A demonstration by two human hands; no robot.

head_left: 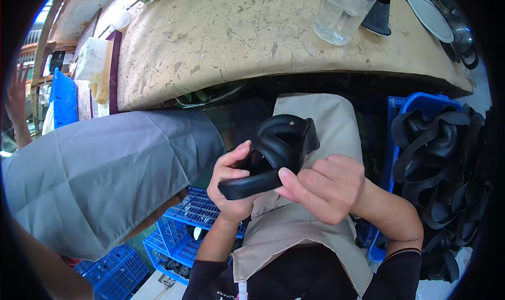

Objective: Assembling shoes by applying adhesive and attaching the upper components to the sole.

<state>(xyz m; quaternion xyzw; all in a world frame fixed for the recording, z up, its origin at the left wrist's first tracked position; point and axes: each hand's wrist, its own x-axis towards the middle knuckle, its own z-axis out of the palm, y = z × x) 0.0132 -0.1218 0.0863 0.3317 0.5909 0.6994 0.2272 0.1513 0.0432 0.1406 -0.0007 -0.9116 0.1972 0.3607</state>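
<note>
The sandal point(286, 145), black, is above the lap, over the beige apron point(321, 116) and near the front edge of the bench point(252, 42). The left hand point(231, 187) holds it from the left and beneath: the forearm rises steeply from the lower edge, the wrist lies below the sole, and the bent fingers wrap around the left side, tips pointing right, gripping it. The right hand point(326, 189) comes in from the right, its elbow bent out wide and the forearm slanting up and left. Its knuckles face up, the fingers curl in toward the palm, and the thumb reaches left, its tip touching the right end of the sole's edge; whether the index finger pinches from below, I cannot tell. Right of that arm, black straps point(442, 163) fill a blue bin point(392, 158). On the bench stands a clear jar point(344, 16). To the left is another person's knee under grey cloth point(115, 168).
</note>
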